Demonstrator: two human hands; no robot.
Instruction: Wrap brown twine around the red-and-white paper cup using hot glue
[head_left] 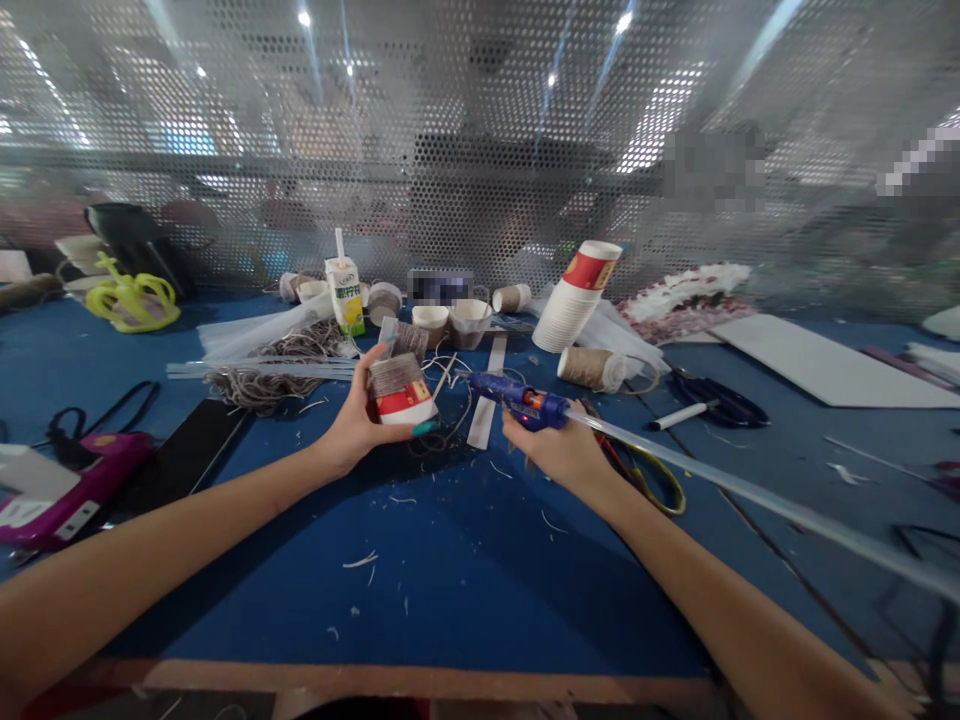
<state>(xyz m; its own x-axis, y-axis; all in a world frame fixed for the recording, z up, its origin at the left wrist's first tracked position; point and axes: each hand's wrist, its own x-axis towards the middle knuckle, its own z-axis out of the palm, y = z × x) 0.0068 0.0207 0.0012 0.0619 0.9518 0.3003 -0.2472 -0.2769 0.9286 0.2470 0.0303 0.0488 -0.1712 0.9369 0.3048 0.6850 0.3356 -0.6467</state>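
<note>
L hand is clamped on the yarn-wrapped cup, R hand closed round the glue gun. Cup's just L of the nozzle, gap btwn; gun's long axis runs R-to-L, abt twd cup.

Partly cord-wrapped cup in left fingers, blue glue gun in right fingers, above blue tabletop.

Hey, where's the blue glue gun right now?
In the head view, the blue glue gun is just right of centre, gripped in the right hand, its nozzle pointing left toward the partly twine-wrapped cup in the left hand.
</note>
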